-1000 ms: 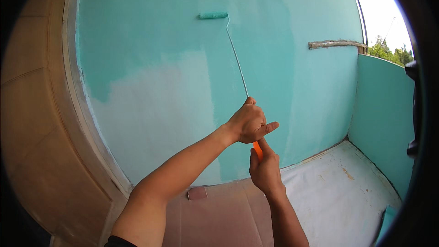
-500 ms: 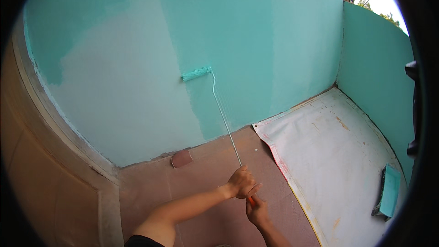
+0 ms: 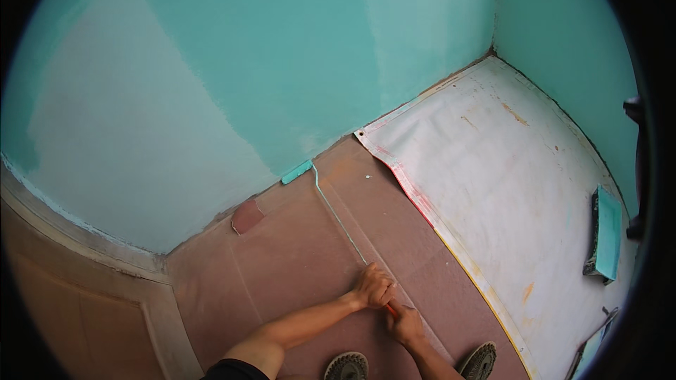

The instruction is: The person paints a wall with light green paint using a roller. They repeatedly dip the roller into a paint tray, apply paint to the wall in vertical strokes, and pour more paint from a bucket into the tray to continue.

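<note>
A paint roller [image 3: 296, 172] loaded with turquoise paint rests at the foot of the wall [image 3: 232, 49], where fresh turquoise meets a paler patch on the left. Its thin bent metal rod runs down toward me. My left hand [image 3: 374, 286] is closed round the upper part of the roller's pole. Just behind it, lower right, my right hand [image 3: 406, 325] grips the orange handle, mostly covered by my fingers. Both forearms reach in from the lower edge.
A pale sheet [image 3: 486, 169] covers the floor on the right, bearing a turquoise paint tray [image 3: 606, 235]. Part of another tray-like object [image 3: 593, 352] shows below it. A brown door [image 3: 77, 317] stands at left. A reddish flap [image 3: 247, 217] lies by the wall. My shoes [image 3: 346, 366] show below.
The roller has come down the wall to its bottom edge, leaving turquoise along its path. My view has tilted downward, bringing my shoes into sight. Both hands keep their hold.
</note>
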{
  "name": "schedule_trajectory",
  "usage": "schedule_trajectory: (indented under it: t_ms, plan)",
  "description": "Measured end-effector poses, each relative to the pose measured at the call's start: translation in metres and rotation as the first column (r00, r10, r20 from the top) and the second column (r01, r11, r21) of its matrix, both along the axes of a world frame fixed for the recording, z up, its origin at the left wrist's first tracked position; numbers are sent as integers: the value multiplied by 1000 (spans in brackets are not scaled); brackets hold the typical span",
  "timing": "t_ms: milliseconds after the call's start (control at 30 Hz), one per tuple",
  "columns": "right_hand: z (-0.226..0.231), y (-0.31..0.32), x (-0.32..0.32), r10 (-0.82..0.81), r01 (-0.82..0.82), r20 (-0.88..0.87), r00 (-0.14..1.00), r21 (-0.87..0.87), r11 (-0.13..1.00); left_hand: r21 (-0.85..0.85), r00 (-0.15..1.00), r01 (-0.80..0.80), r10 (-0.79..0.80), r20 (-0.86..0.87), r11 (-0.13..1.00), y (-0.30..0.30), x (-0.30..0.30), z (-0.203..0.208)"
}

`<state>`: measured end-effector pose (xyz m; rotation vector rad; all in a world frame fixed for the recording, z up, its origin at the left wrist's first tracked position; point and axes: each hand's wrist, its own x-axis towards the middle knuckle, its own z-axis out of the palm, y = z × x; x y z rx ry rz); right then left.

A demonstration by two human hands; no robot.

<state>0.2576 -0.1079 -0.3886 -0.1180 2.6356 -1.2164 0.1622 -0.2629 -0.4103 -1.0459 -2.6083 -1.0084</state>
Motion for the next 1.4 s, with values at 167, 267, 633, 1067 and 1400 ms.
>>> schedule_trajectory:
  t_ms: [167,267,633,1067,1400]
  plan:
    - [-6,4,1,20,-28,-95,995,-78,997,-23,1000,-11,11,-14,1000,2,-1,10]
    - [-5,3,-5,35,-58,-182,983,-122,991,-118,994,-29,16,-106,993,-4,-5,39]
    - [139,-96,-101,-118,-273,-710,694,-410,870,-327,836,-145,-61,-546,934,-74,-64,265]
    - [278,-162,-161,-62,-339,-581,811,-554,761,-342,729,-281,-32,-684,897,-139,-120,399]
    - [115,-120,-105,-22,-143,-346,938,-445,884,-160,852,-166,59,-521,973,-110,-80,193]
